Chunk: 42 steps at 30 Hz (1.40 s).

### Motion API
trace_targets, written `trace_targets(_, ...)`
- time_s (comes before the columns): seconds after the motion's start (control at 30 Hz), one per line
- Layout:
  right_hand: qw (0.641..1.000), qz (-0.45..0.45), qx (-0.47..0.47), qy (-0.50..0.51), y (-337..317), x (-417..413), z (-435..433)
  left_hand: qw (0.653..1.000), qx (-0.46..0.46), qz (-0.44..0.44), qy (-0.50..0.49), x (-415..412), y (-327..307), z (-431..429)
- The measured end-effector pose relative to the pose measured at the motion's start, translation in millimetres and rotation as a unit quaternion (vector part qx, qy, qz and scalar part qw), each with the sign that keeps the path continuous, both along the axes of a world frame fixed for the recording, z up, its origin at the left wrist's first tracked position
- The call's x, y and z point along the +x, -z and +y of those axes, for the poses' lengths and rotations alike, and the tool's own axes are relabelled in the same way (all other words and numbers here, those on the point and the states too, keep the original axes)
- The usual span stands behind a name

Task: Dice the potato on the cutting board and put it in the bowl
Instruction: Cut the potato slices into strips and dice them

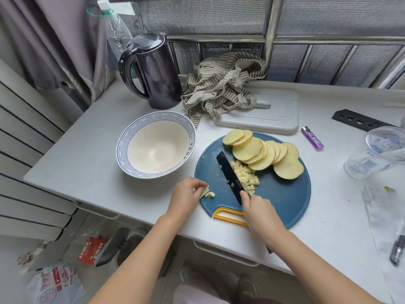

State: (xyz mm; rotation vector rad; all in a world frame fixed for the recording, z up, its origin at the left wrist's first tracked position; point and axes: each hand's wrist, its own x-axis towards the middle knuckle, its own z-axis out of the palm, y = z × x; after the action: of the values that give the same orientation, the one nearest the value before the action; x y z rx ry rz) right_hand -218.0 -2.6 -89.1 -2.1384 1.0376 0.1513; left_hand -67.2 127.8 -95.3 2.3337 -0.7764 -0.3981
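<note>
A pale grey tabletop (92, 154) carries everything, and two bare forearms reach up onto it from the lower edge of the view. The left hand (186, 194) lies knuckles-up at the left rim of the round blue cutting board (285, 194), its fingers (200, 185) curled together and pinching a small clump of cut potato pieces (208, 193) that sits right at the board's edge. The right hand (258, 211) sits over the board's yellow handle slot, its fingers wrapped round the handle of a dark knife (230, 174), the forefinger stretched forward to the base of the blade; the blade runs away from the person with its edge down on the board. Just left of the board, not touching it, stands a wide white bowl (122, 148) with a blue patterned rim, its pale inside showing down to the bottom. Behind the bowl is a dark kettle (157, 73), beside it a crumpled striped cloth (221, 86) lying partly over a white board (274, 115). All the potato in view is on the blue board: overlapping round potato slices (263, 154) fanned across its far right part, and a heap of potato dice (247, 176) lying against the right side of the blade. A purple lighter (312, 138) lies on the tabletop just right of the board
</note>
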Motion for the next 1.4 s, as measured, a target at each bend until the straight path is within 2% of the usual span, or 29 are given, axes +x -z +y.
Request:
trace_targets(0.17, 0.999, -0.024, 0.022, 0.001, -5.0, -1.1, -0.6, 1.0, 0.026, -0.002, -0.005, -1.1, 2.7, 3.2)
trace_targets(0.3, 0.996, -0.048, 0.075, -0.014, -12.5, -8.8, 7.5, 0.999, 0.032, 0.003, -0.024, -4.9, 7.0, 6.7)
trace_targets(0.43, 0.992, -0.079, 0.092, -0.029, -18.8, -15.9, 30.1, 0.999, 0.016, -0.006, -0.049, -8.1, 11.2, 5.0)
trace_targets(0.63, 0.981, -0.146, 0.13, 0.012, -13.2, -3.7, 56.9, 0.996, -0.019, 0.02, -0.084, -10.4, 16.7, 4.5)
trace_targets(0.83, 0.984, -0.136, 0.118, 0.014, -3.3, 7.5, 57.3, 0.995, -0.029, 0.01, -0.098, -13.7, 17.5, 3.7)
trace_targets(1.07, 0.988, -0.131, 0.069, 0.053, -6.8, 4.7, 27.4, 0.998, 0.001, -0.007, -0.063, -10.5, 15.8, 4.8)
trace_targets(1.4, 0.992, -0.1, 0.062, -0.048, -12.8, 1.8, 44.1, 0.999, 0.003, -0.039, -0.033, -11.7, 17.5, 6.7)
